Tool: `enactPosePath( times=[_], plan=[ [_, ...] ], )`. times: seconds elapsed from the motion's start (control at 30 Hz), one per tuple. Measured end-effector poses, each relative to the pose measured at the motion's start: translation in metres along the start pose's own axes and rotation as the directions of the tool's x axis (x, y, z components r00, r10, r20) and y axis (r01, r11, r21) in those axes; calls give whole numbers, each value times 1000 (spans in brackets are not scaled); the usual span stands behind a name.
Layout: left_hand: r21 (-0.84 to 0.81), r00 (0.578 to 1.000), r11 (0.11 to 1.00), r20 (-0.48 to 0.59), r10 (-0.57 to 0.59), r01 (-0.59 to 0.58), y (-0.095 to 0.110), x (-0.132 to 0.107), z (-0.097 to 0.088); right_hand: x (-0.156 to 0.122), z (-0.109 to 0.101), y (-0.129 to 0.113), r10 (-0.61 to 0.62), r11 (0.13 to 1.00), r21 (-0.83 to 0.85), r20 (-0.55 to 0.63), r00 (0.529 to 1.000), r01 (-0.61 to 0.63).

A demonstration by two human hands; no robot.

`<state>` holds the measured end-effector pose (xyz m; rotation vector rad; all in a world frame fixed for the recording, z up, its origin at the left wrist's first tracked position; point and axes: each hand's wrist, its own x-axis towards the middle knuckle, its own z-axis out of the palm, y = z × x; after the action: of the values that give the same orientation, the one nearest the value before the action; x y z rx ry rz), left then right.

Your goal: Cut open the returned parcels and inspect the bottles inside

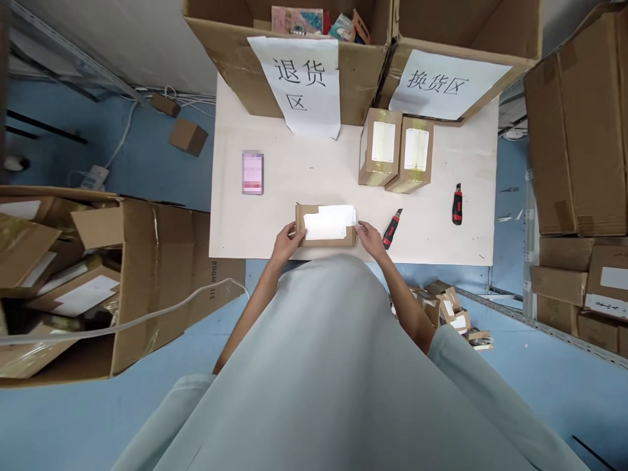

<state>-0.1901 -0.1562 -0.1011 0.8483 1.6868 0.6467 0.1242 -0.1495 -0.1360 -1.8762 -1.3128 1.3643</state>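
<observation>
A small flat cardboard parcel (326, 226) with a white label lies at the near edge of the pale table (275, 216). My left hand (287, 241) grips its left end with curled fingers. My right hand (369, 237) pinches its right end at the label's corner. A red and black box cutter (392, 229) lies just right of my right hand.
Two small labelled boxes (395, 156) stand further back, a second cutter (457, 205) to the right, a pink card (252, 172) to the left. Two big open cartons with paper signs (304, 82) line the far edge. An open carton of parcels (73, 281) sits on the floor left; stacked boxes (579, 163) right.
</observation>
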Motion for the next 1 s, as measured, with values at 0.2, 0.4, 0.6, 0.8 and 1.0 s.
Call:
enactPosePath(
  times=[0.2, 0.4, 0.6, 0.8, 1.0],
  plan=[
    [-20, 995, 998, 76, -65, 66, -30, -22, -7, -21, -9, 21, 20, 999, 34, 172, 985, -26],
    [-52, 997, 996, -32, -77, 75, -44, -18, 9, -22, -3, 23, -28, 999, -17, 177, 984, 32],
    [-48, 986, 995, -145, 78, -86, -20, -9, 15, -15, -7, 0, -112, 987, -119, 9, 994, 113],
    [-47, 949, 972, -230, 214, -231, 15, -7, 13, -4, -24, -34, -213, 960, -209, -124, 969, 184],
    [38, 965, 995, -243, 94, -88, 14, 6, 14, 9, -22, -42, -145, 939, -320, -44, 988, 123]
  ],
)
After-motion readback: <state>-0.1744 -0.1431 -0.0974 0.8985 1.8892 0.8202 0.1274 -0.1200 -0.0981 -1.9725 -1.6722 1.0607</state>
